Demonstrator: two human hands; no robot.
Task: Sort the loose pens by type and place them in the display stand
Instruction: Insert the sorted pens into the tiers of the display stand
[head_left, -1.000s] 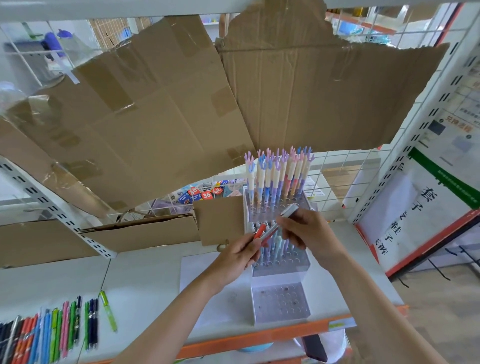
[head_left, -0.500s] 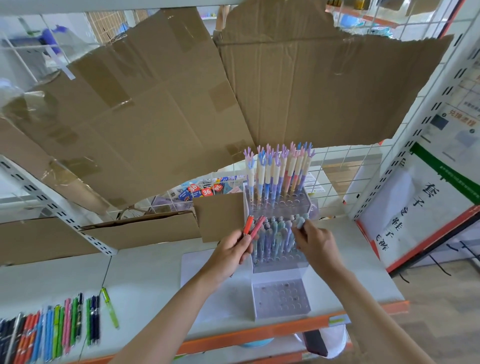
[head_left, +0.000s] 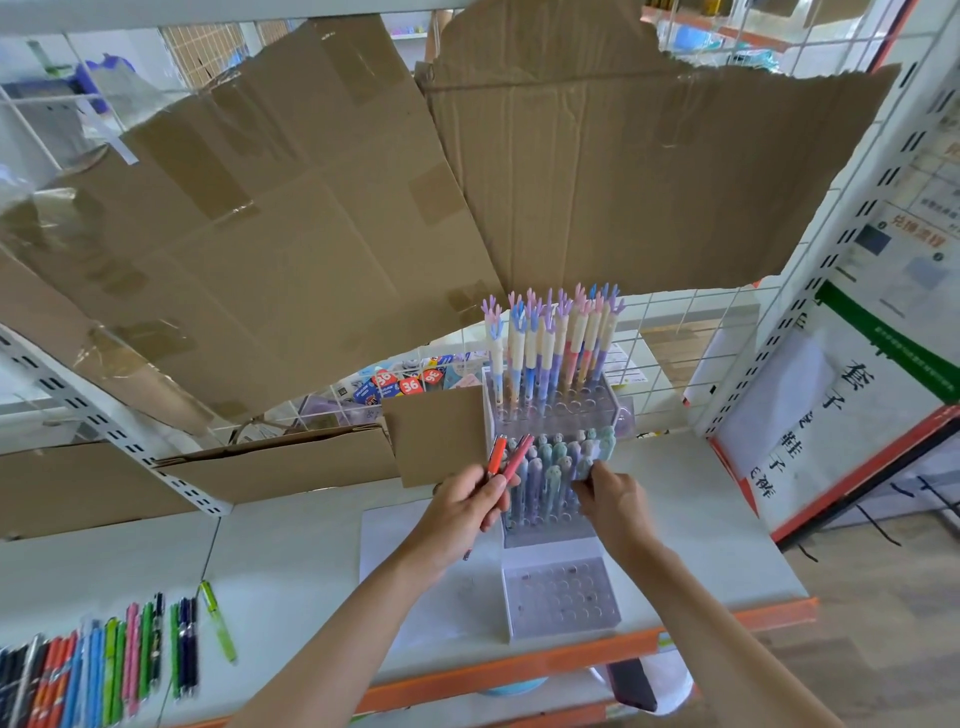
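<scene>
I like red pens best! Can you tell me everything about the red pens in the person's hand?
The red pens look like two slim plastic sticks, coral-red, one with a darker band near its top. The left hand holds them bunched together, tilted up and to the right. Their tops poke out above the fingers, just in front of the cardboard flap and beside the display stand's middle tier. Their lower ends are hidden in the hand. Only the hand plainly touches them.

Probably shop: shelving (head_left: 836, 249), pen display stand (head_left: 550, 410)

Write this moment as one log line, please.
left hand: grips red pens | right hand: seats pastel pen | display stand: front tier empty
</scene>
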